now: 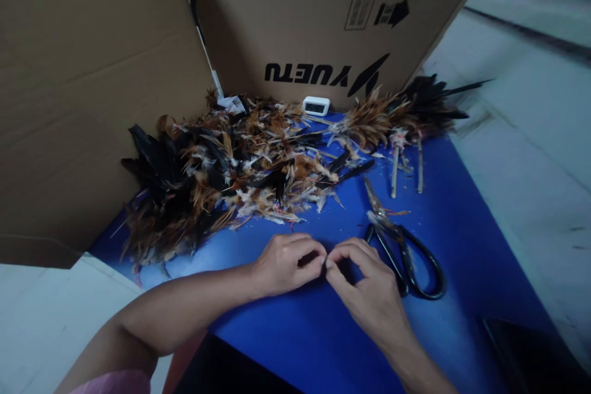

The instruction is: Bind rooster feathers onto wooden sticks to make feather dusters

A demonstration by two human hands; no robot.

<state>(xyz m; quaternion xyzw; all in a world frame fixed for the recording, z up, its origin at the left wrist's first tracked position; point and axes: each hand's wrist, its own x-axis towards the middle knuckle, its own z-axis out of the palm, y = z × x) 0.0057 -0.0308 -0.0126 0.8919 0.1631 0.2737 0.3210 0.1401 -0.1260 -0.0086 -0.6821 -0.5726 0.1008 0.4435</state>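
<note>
My left hand (290, 263) and my right hand (362, 274) meet fingertip to fingertip over the blue table. Thumb and forefinger of each hand are pinched together; whatever lies between them is too small to make out. Just right of my right hand lies a pair of scissors (406, 252) with black loop handles, its blades pointing away from me. Beyond my hands spreads a large heap of brown, black and white feathers (249, 160). To the right of the heap lies a bundle of brown and black feathers (392, 112), near two thin sticks (395, 171) with pinkish-white tops.
Cardboard panels (295, 18) stand upright along the back and left of the blue table (462, 215). A small white digital display (316, 106) leans against the back panel. A dark flat object (526, 351) sits at the lower right corner. Pale floor tiles show on both sides.
</note>
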